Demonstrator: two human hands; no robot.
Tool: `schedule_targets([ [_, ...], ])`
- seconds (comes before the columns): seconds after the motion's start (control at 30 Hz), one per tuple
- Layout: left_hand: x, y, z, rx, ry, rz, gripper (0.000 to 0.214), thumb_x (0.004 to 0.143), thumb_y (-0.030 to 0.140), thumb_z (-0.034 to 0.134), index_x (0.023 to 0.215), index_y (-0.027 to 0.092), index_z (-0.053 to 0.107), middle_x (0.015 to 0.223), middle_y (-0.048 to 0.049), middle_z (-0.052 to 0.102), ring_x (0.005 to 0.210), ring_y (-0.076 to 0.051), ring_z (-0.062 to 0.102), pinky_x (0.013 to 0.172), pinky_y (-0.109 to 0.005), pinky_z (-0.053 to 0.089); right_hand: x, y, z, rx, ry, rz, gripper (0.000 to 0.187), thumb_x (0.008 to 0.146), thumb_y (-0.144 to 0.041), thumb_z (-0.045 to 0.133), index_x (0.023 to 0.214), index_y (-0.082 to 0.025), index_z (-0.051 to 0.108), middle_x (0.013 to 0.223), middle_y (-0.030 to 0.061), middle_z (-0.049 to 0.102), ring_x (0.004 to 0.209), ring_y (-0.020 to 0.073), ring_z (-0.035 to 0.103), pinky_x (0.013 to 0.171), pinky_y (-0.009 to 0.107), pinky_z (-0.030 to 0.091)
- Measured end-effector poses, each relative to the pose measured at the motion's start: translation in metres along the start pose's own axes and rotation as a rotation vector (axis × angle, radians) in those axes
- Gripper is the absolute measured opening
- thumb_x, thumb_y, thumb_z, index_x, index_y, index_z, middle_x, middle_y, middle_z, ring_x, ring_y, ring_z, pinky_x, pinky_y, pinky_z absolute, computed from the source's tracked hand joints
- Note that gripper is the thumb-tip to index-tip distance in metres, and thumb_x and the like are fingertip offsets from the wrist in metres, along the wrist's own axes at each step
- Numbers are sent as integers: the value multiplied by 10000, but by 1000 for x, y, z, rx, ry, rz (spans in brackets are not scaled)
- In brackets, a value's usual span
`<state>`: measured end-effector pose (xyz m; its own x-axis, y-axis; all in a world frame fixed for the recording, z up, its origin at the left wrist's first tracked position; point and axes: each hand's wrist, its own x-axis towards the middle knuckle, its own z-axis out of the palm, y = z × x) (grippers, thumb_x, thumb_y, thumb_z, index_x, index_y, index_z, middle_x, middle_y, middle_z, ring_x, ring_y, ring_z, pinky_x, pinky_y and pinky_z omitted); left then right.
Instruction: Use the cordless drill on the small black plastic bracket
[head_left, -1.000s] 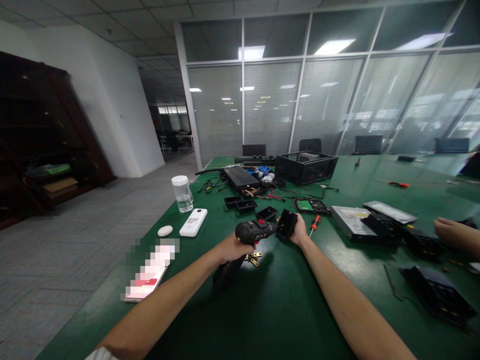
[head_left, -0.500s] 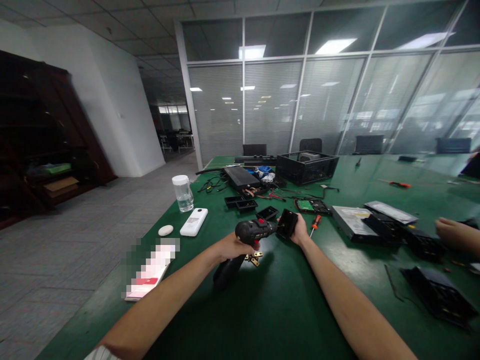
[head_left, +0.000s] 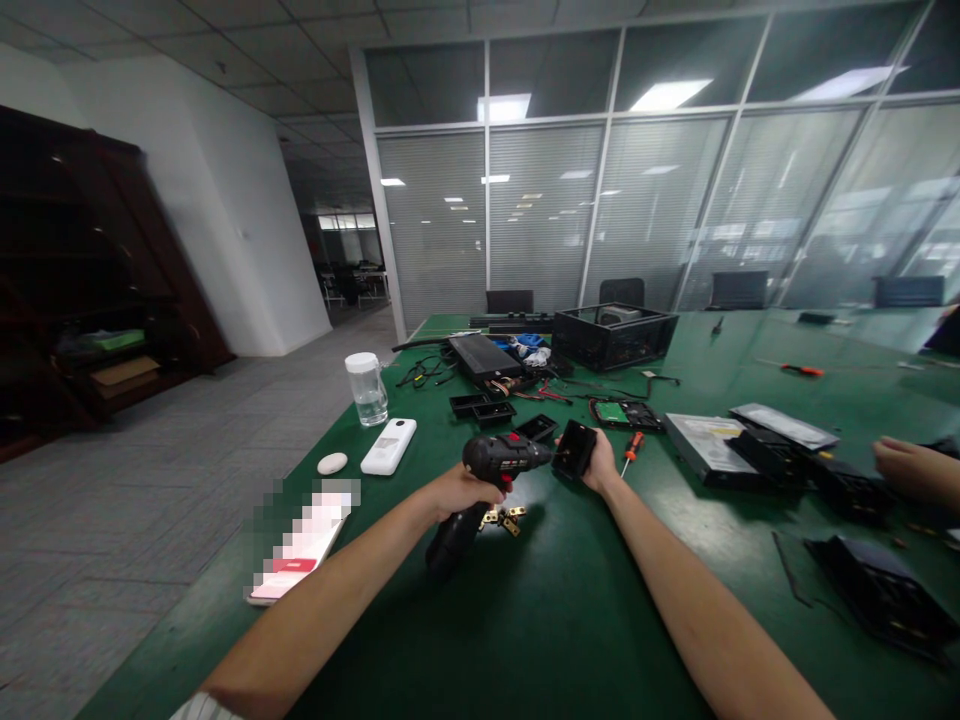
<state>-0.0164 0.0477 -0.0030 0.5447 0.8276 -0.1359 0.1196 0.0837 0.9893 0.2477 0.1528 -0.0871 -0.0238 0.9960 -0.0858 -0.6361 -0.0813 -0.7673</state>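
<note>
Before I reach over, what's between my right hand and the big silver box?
In the head view, an orange-handled screwdriver lies between your right hand and the big silver box.

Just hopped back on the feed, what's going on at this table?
The person's left hand grips a black power drill, its front end pointed at a small black box held in the right hand. Whether the bit touches the box is too small to tell. Gold-coloured pieces lie on the green table by the drill's handle. At the right edge, another person's hand is in view.
</note>
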Motion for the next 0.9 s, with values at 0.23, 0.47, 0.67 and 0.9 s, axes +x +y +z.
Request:
schedule_targets([
  [0.23, -1, -2, 1, 39, 6, 16, 238, 542, 129, 612, 779, 102, 612, 731, -38, 597, 649, -120, 517, 614, -263, 396, -1, -1, 1, 4, 13, 5, 335, 722, -364, 328, 767, -149, 581, 652, 83, 637, 625, 211, 606, 595, 349, 485],
  [0.47, -3, -1, 6, 84, -2, 53, 257, 545, 115, 601, 802, 112, 609, 785, -41, 595, 711, -133, 520, 653, -267, 400, -2, -2, 2, 1, -6, 13, 345, 724, -370, 323, 762, -146, 582, 655, 86, 636, 600, 206, 602, 589, 348, 483],
  [0.67, -3, 1, 8, 99, -18, 59, 269, 553, 114, 592, 821, 123, 606, 796, -33, 586, 720, -134, 518, 657, -268, 396, -2, -2, 3, 5, 7, 12, 347, 730, -371, 315, 768, -150, 581, 686, 88, 643, 630, 208, 609, 592, 344, 487],
  [0.9, -3, 1, 8, 132, -16, 62, 284, 558, 120, 591, 842, 119, 603, 811, -42, 585, 743, -145, 520, 659, -269, 393, -2, -3, 3, 9, -8, 18, 358, 728, -405, 342, 780, -145, 582, 700, 91, 646, 642, 218, 610, 600, 355, 483],
])
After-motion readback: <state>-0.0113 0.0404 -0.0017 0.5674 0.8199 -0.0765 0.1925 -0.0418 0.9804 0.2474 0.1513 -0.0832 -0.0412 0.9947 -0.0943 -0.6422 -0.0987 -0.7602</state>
